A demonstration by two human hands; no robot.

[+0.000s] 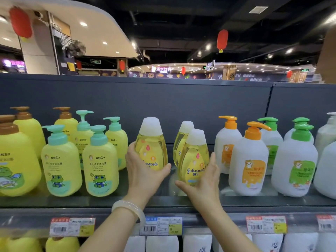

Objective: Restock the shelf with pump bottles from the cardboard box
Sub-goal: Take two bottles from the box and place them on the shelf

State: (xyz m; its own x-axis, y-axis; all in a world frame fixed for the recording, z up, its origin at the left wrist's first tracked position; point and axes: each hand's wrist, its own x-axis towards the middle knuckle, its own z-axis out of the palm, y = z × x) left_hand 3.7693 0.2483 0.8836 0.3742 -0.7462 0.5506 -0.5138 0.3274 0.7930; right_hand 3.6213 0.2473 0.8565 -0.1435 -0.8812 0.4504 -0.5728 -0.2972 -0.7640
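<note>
My left hand (143, 171) grips a clear yellow bottle with a white cap (151, 142) from below, at the middle of the grey top shelf (109, 199). My right hand (203, 180) holds a second yellow white-capped bottle (195, 153) at its base, thumb on its right side. A third such bottle (181, 140) stands just behind it. Yellow frog-label pump bottles with teal pumps (61, 160) stand to the left. White pump bottles with orange pumps (249, 160) and with green pumps (296, 160) stand to the right. No cardboard box is in view.
Larger yellow bottles with brown pumps (18, 157) fill the far left. Price tags (161, 226) line the shelf's front rail. White bottles (161, 243) sit on the shelf below. The dark back panel (163, 106) closes the shelf behind.
</note>
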